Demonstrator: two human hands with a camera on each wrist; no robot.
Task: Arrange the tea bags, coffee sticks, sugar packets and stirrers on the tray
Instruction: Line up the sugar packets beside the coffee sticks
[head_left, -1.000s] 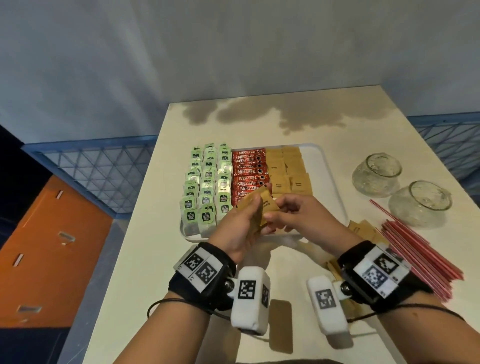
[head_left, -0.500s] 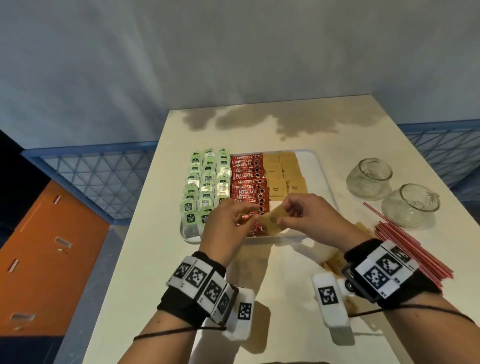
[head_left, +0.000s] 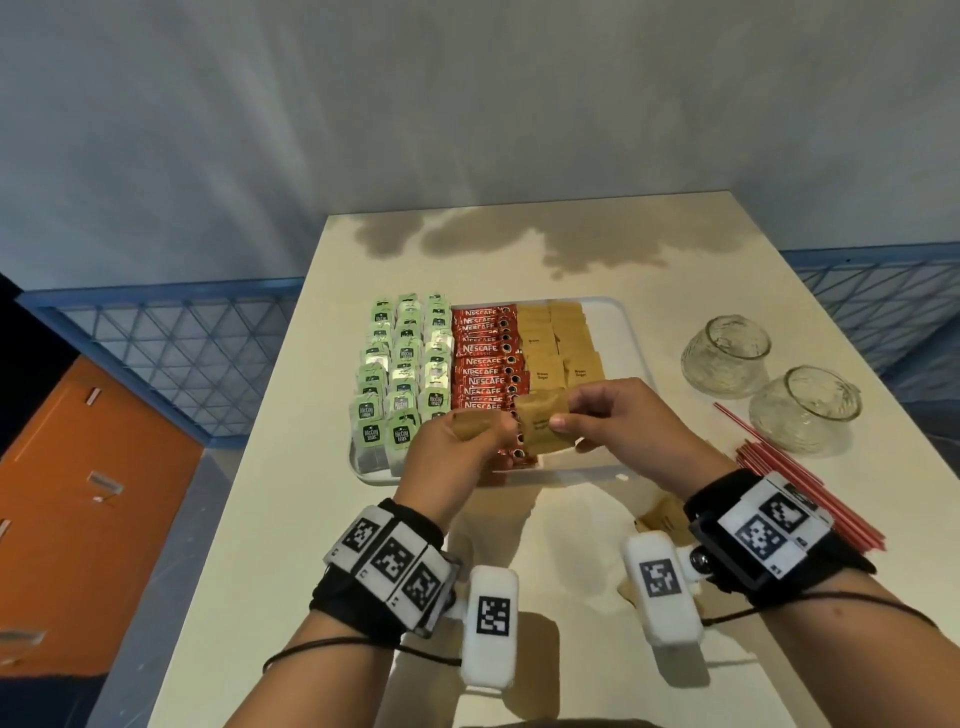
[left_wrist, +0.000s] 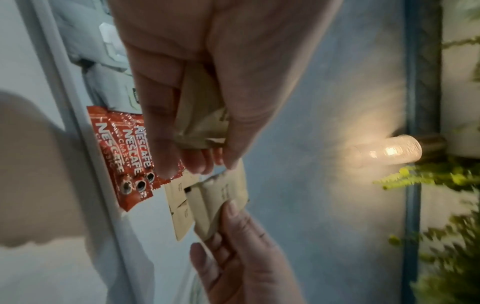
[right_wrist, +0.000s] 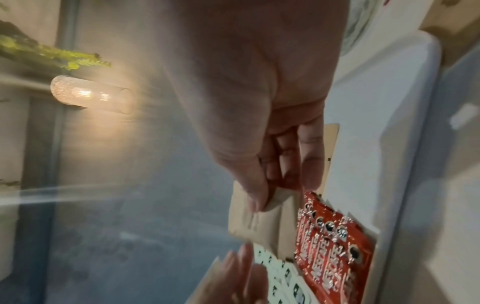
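Note:
A white tray (head_left: 626, 332) holds rows of green tea bags (head_left: 402, 364), red coffee sticks (head_left: 483, 358) and brown sugar packets (head_left: 558, 338). Over the tray's near edge my left hand (head_left: 457, 447) grips a small stack of brown sugar packets (head_left: 470, 423), also seen in the left wrist view (left_wrist: 200, 115). My right hand (head_left: 613, 415) pinches one brown sugar packet (head_left: 545, 426) by its edge, between thumb and fingers (right_wrist: 254, 193). The two hands are close together. Red stirrers (head_left: 800, 488) lie on the table at the right.
Two empty glass jars (head_left: 727, 353) (head_left: 802, 410) stand right of the tray. More brown packets (head_left: 665, 519) lie on the table near my right wrist. The table's left edge drops to a blue grid panel (head_left: 171, 353).
My right hand has drawn one sugar packet away from the stack in my left hand, and the hands have moved slightly apart. The view has tilted down a little.

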